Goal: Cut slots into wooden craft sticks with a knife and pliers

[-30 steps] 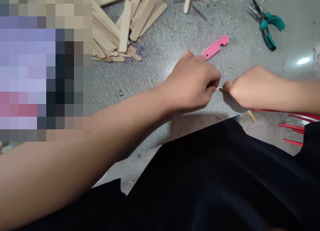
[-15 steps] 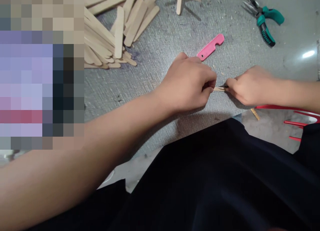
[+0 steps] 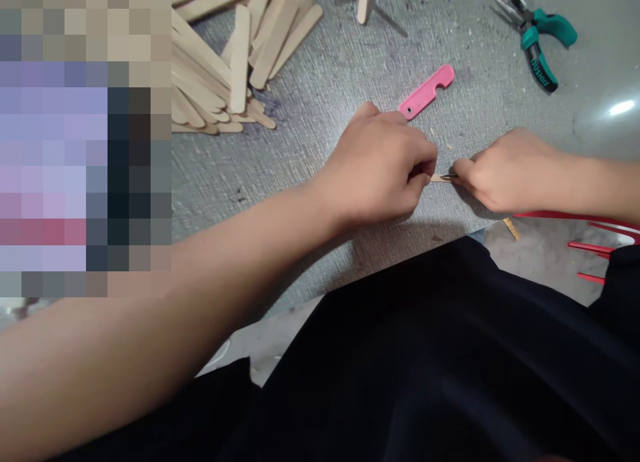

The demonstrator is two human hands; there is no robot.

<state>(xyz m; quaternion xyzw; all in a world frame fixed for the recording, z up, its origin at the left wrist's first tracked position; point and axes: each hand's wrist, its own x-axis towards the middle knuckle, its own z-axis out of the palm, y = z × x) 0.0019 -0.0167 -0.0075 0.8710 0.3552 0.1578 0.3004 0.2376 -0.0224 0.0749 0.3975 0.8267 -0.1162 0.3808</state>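
My left hand (image 3: 387, 165) is closed, pinching one end of a narrow wooden stick (image 3: 437, 179) low over the grey tabletop. My right hand (image 3: 507, 172), also closed, grips a thin dark blade (image 3: 449, 176) whose pointed end lies against the stick. The rest of the blade is hidden by the fingers, and I cannot tell whether they also touch the wood. Just beyond the left knuckles lies a pink knife handle (image 3: 427, 92), its near end partly behind the hand.
Flat wooden craft sticks (image 3: 240, 59) are heaped at the back left. More sticks joined at an angle (image 3: 364, 2) stand at the top edge. Open green-handled pliers (image 3: 543, 49) lie back right. Beyond the table's near edge is a red plastic item (image 3: 585, 247).
The view has shifted slightly, moving the tabletop things a little rightward in the picture. Both hands keep their grips, and the dark blade lies at a slightly different angle on the stick.
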